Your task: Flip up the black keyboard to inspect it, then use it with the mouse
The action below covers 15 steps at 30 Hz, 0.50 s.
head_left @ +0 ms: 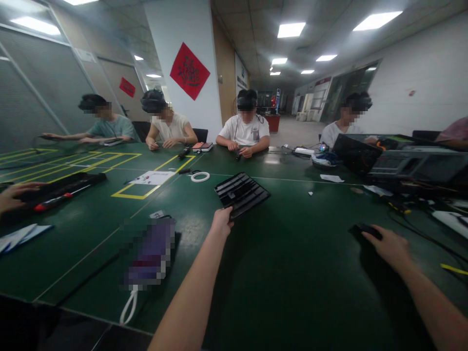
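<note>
My left hand (222, 222) reaches forward over the green table and is closed on the near corner of a flat black panel (243, 192) with lighter grey strips across it. The panel is tilted, with its striped face towards me. On the right, my right hand (391, 246) is closed around a small dark object (369, 231), held low over the table. Its kind I cannot make out. A purple pouch-like item (151, 253), partly pixelated and with a white loop, lies left of my left forearm.
A white ring (200, 177) and a white sheet (153, 178) lie farther back on the green table (292, 273). Computer equipment (409, 163) and cables crowd the right side. Another person's hand (14, 195) rests near a black tray (73, 183). Several people sit across the table.
</note>
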Each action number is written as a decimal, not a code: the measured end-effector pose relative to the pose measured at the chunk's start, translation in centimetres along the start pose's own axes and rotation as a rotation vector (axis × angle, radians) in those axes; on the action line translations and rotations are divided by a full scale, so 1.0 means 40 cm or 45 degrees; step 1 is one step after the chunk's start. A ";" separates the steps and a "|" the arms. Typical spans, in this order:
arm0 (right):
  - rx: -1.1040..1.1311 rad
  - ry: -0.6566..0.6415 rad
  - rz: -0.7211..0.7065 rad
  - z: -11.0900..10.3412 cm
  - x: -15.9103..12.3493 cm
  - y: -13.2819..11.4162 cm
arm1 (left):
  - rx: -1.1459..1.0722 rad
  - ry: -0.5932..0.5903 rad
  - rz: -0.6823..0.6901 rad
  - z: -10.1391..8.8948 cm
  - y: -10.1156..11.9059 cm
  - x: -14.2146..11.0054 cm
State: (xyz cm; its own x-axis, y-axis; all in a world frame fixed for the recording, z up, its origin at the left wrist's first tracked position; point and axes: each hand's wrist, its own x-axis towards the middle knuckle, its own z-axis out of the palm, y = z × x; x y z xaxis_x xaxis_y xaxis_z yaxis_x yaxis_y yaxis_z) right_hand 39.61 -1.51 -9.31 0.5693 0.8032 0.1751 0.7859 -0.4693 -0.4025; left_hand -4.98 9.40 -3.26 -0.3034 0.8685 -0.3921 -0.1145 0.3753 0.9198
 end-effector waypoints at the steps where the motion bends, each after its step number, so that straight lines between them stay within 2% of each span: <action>1: 0.124 -0.098 0.029 -0.005 -0.019 -0.037 | -0.050 -0.038 -0.004 0.013 -0.001 -0.021; 3: 0.453 -0.248 0.036 -0.008 -0.066 -0.132 | -0.125 -0.108 -0.017 0.035 -0.005 -0.065; 5: 0.808 -0.348 -0.055 -0.001 -0.116 -0.243 | -0.182 -0.196 -0.037 0.054 -0.013 -0.112; 9: 1.537 -0.611 -0.156 0.036 -0.190 -0.433 | -0.281 -0.431 -0.104 0.083 -0.035 -0.195; 12: 1.784 -0.656 -0.067 0.061 -0.216 -0.495 | -0.280 -0.530 -0.165 0.098 -0.054 -0.232; 15: 1.788 -0.676 -0.134 0.072 -0.227 -0.500 | -0.309 -0.604 -0.178 0.106 -0.072 -0.249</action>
State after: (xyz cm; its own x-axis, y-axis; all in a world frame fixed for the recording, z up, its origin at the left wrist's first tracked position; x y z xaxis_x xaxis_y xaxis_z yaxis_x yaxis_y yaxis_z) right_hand 18.03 1.64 -5.44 0.1340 0.9900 0.0446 -0.2226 0.0739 -0.9721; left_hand 2.36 1.04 -2.06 0.1840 0.8873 -0.4228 -0.3548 0.4611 0.8133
